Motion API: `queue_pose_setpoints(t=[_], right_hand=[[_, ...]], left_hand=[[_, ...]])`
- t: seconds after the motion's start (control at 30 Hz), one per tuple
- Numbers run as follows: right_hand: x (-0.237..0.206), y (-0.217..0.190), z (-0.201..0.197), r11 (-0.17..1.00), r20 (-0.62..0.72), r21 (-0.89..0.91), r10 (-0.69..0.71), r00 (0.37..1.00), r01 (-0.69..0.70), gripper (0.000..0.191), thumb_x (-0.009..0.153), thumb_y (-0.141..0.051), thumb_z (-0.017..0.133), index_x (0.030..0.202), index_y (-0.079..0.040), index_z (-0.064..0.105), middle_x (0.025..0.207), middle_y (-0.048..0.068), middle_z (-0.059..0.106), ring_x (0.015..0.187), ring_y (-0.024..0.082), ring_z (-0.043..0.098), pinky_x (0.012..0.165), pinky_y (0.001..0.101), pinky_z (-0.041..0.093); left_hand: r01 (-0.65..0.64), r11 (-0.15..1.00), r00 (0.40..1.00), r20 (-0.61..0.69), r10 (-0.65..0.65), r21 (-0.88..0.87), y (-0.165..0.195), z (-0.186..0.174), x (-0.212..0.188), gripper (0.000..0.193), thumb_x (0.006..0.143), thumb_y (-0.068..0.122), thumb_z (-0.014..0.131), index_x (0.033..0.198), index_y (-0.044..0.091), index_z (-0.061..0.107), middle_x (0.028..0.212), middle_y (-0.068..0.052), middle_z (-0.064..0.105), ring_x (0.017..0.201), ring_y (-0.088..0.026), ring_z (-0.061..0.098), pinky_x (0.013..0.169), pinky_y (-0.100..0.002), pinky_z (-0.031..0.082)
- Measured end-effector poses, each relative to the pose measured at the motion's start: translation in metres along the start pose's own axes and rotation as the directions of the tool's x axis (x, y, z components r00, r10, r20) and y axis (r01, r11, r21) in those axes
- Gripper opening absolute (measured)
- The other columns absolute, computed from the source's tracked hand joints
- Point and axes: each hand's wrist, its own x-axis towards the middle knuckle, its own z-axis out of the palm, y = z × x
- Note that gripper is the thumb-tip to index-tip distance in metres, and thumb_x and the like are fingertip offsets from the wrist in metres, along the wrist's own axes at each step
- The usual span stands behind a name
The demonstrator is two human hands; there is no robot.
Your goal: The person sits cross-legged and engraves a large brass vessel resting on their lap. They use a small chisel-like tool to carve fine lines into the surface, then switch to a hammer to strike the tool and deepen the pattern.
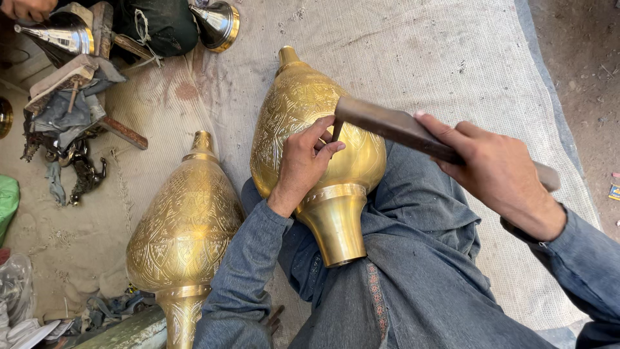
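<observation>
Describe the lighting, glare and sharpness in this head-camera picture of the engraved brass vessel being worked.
Head view: soft, even daylight with faint shadows; mild glare on the brass vessel and its smooth neck; left hand with the chisel is sharp; right hand and the metal bar slightly soft; wide-angle stretching at the edges.

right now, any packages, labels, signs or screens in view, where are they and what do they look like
small printed packet: far right edge on the bare ground, flat, blue and yellow, partly cut off
clear plastic bag: lower left edge, crumpled, see-through
no signs or screens in view
</observation>
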Motion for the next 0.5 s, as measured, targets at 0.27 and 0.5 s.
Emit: queue_pose_setpoints(t=[0.27, 0.5], right_hand=[[-0.004, -0.010, 0.001, 0.989, 0.095, -0.061, 0.138, 0.986, -0.133, 0.078, 0.094, -0.040, 0.071, 0.162, -0.028, 0.035, 0.103, 0.005, 0.073, 0.080, 0.017, 0.073, 0.072, 0.0311, 0.062], [-0.012, -0.014, 0.012, 0.977, -0.158, 0.173, -0.100, 0.982, 0.127, 0.079, 0.090, -0.036, 0.072, 0.160, -0.022, 0.037, 0.113, 0.013, 0.069, 0.090, 0.026, 0.071, 0.077, 0.0377, 0.060]], left_hand=[[-0.018, 1.000, 1.000, 0.016, 0.018, -0.010, 0.001, -0.002, 0.000, 0.048, 0.088, 0.018, 0.081, 0.131, 0.008, 0.064, 0.087, -0.007, 0.077, 0.074, -0.016, 0.078, 0.064, -0.029, 0.064], [-0.079, 0.997, 0.997, 0.016, 0.079, 0.000, 0.002, -0.002, -0.008, 0.046, 0.089, 0.020, 0.081, 0.130, 0.008, 0.065, 0.090, -0.008, 0.076, 0.076, -0.015, 0.077, 0.066, -0.028, 0.064]])
